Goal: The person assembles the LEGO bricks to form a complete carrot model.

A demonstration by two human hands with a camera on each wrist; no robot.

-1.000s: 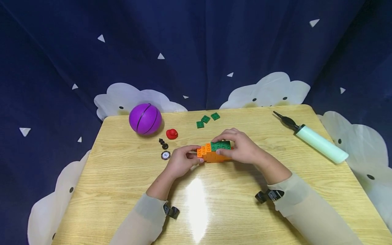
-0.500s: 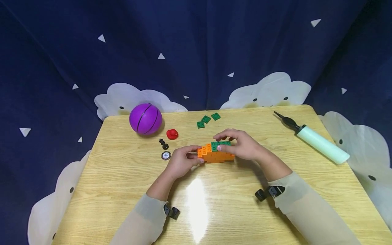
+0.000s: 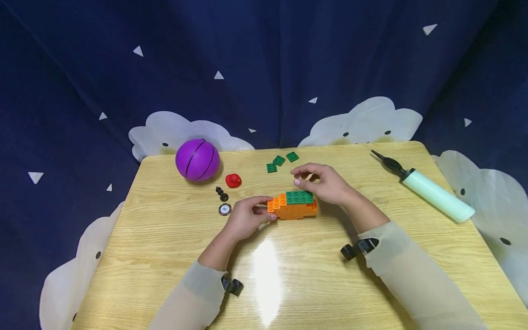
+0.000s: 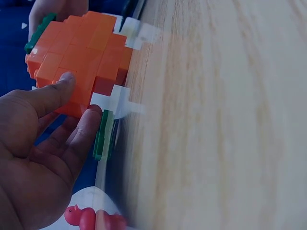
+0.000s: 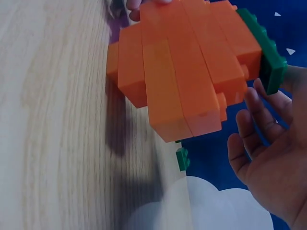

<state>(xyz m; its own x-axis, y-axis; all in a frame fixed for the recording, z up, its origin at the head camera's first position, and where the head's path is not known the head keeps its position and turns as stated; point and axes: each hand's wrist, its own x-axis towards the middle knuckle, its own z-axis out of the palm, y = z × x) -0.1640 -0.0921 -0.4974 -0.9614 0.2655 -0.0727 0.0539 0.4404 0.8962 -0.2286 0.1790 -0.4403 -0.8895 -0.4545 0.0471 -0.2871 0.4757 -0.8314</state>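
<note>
An orange toy-brick build (image 3: 293, 211) stands on the table, widest at mid-height in both wrist views. Green plates (image 3: 299, 197) lie on its top, overhanging one side in the right wrist view (image 5: 266, 52). My left hand (image 3: 245, 217) pinches the build's left end between thumb and fingers, clearly so in the left wrist view. Behind and above the right end hovers my right hand (image 3: 323, 183), its fingers loosely bent and nothing between them. Its fingertips look apart from the green plates in the head view.
Several small studded green plates (image 3: 278, 160) lie near the back edge. To the left are a purple ball (image 3: 198, 160), a small red rubber duck-like toy (image 3: 233, 180), a black chess piece (image 3: 222, 194) and a poker chip (image 3: 224, 209). A hand pump (image 3: 437, 195) lies at right.
My right hand has lifted off the green plates and moved back, uncovering the build's right end. My left hand keeps its hold.
</note>
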